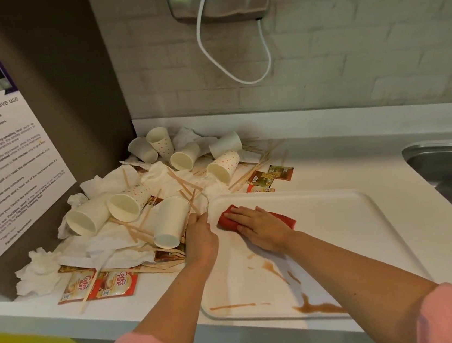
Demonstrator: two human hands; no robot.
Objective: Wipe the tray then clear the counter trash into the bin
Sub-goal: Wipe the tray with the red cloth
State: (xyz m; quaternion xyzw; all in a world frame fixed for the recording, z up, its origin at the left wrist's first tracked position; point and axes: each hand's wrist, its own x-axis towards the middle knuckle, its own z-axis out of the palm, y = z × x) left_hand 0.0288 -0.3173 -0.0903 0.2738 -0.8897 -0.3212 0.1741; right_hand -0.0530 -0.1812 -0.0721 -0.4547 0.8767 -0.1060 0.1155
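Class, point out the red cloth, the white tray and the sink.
red cloth (286, 220): head view, bare right end.
white tray (340, 228): head view, clean inner surface.
sink (445, 161): head view, steel basin wall.
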